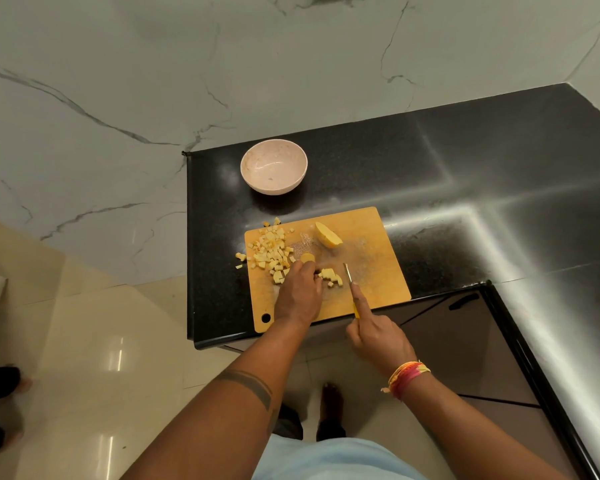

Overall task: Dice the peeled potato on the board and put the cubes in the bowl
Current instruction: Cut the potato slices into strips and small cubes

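Observation:
A wooden cutting board (371, 268) lies on the black counter. A heap of yellow potato cubes (271, 251) covers its left part, and a few cubes have spilled onto the counter. An uncut potato half (327, 234) rests near the board's far edge. My left hand (300, 294) presses down on a small potato piece (307, 258), with freshly cut cubes (331, 276) just to its right. My right hand (378, 336) grips a yellow-handled knife (349, 277), blade pointing away over the board. A pale pink bowl (273, 167) stands beyond the board with no cubes in it.
The black counter (465, 188) runs right and wraps around a corner; its front edge lies just under the board. White marbled wall behind. A dark cabinet handle (463, 301) sits below the counter at right. Another person's feet (0, 386) show at the far left floor.

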Demonstrator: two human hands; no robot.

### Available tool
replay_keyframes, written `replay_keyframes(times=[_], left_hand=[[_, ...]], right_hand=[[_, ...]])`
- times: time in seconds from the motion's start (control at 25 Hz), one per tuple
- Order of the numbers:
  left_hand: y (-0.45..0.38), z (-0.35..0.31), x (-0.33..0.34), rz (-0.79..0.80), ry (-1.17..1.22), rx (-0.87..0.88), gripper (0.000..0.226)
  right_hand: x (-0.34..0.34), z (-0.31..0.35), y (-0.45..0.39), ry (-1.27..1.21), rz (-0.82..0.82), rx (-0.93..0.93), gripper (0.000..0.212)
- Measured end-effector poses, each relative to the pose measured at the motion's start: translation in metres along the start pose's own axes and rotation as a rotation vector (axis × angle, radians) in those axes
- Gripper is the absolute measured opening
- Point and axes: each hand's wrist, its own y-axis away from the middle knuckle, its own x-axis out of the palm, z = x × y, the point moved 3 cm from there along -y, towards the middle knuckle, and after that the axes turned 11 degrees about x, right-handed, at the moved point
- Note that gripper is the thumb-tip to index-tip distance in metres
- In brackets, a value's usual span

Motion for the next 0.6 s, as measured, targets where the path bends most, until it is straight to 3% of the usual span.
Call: replay_keyframes(times=[0.2,0.6], left_hand=[[0.009,0.003,0.001,0.012,0.054,-0.022,0.028],[0.017,0.033,-0.023,-0.048,-0.002,-0.074,0.017]], right_hand=[[0.011,0.003,0.0,0.02,0.018,-0.009,0.087],[0.035,0.05,0.0,0.043,0.02,-0.137,0.084]])
